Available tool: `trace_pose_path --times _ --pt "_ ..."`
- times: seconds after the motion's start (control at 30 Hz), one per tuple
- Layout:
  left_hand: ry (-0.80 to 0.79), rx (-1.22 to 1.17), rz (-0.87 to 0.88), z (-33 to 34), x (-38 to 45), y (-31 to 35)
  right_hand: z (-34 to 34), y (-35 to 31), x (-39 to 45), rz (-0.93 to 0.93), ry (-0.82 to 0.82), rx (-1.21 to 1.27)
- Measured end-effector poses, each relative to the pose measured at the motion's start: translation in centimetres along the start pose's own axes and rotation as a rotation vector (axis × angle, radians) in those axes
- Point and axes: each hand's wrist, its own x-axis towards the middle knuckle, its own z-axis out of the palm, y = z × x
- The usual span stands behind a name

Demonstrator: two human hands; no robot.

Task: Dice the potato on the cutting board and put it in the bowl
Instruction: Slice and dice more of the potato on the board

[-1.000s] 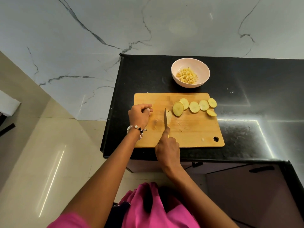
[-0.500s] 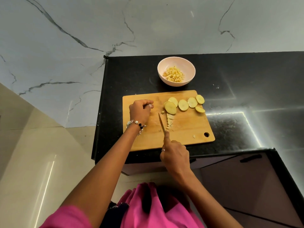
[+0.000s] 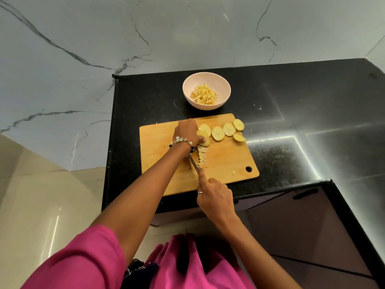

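1. Left hand [image 3: 187,132] is down on the board [image 3: 162,142], fingers curled onto the nearest potato slice [image 3: 205,138], thumb tip pressing its near edge. That is a pinch on the slice.
2. A beaded bracelet [image 3: 182,141] sits on that wrist.
3. Right hand [image 3: 215,196] is wrapped around the knife handle, forefinger stretched out along the top of the blade. The handle itself is hidden inside the fist.
4. The knife [image 3: 193,161] points away from the person, angled up and to the left, its tip tucked under the left wrist.
5. Just right of the blade lies a strip of cut pieces [image 3: 202,156], running from the held slice back toward the right hand.
6. Four more slices [image 3: 218,133] fan out to the right of the held one, overlapping toward the board's far right corner; the last lies just at the right edge.
7. One loose bit [image 3: 233,172] lies near the board's hanging hole, apart from the rest.
8. The bowl [image 3: 223,84] stands on the black counter [image 3: 291,97] just beyond the board's far edge, with a heap of dice [image 3: 205,97] in its bottom.
9. Pink sleeves and pink clothing fill the bottom of the view.
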Motion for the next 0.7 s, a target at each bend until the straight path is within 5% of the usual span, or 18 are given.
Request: trace_pose_path --times 0.27,0.53,0.7 --pt "-0.058 -0.325 -0.083 -0.3 0.5 -0.8 -0.2 0.3 0.4 -0.016 -0.004 -0.025" --pt "-0.067 -0.859 -0.373 -1.9 1.1 -2.4 0.3 0.4 1.0 -0.059 0.007 -0.077" --pt "-0.014 -0.854 -0.45 -1.8 1.1 -2.8 -0.1 0.1 1.4 0.017 0.026 -0.036"
